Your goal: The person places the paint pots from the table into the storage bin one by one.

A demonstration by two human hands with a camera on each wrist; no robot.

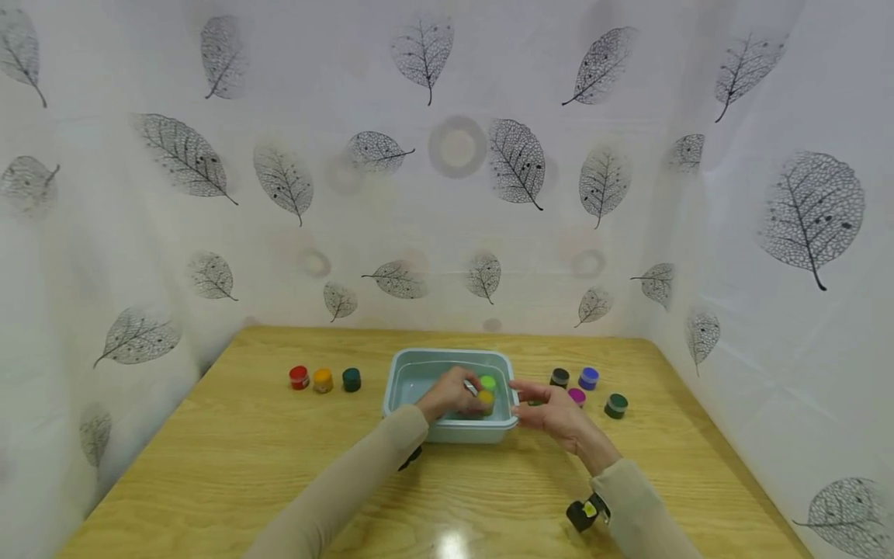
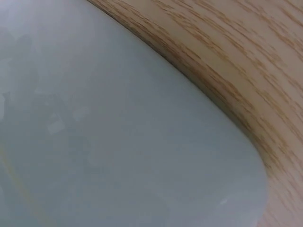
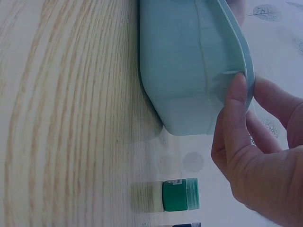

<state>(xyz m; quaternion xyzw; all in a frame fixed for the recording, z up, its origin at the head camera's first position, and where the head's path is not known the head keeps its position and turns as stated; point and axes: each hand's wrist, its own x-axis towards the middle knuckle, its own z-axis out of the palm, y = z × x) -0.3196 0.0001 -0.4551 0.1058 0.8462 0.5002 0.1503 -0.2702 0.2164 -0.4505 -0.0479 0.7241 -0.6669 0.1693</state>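
Observation:
A pale blue-green plastic tub point(image 1: 408, 423) stands on the table. My left hand point(image 1: 452, 392) reaches down inside it, its fingertips round a small yellow paint jar point(image 1: 485, 401) at the tub's right end. Just behind that jar is a light green paint jar point(image 1: 487, 383), also inside. My right hand point(image 1: 559, 415) pinches the tub's right rim between thumb and fingers, seen close up in the right wrist view point(image 3: 260, 151). The left wrist view shows only the tub's outer wall point(image 2: 142, 132) and the table, with the left hand out of sight.
Left of the tub stand a red jar point(image 1: 299, 378), an orange jar point(image 1: 323, 380) and a dark teal jar point(image 1: 351, 380). To the right are a black jar point(image 1: 559, 377), a blue jar point(image 1: 589, 378), a magenta jar point(image 1: 576, 397) and a dark green jar point(image 1: 616, 406). Leaf-print curtains surround the table.

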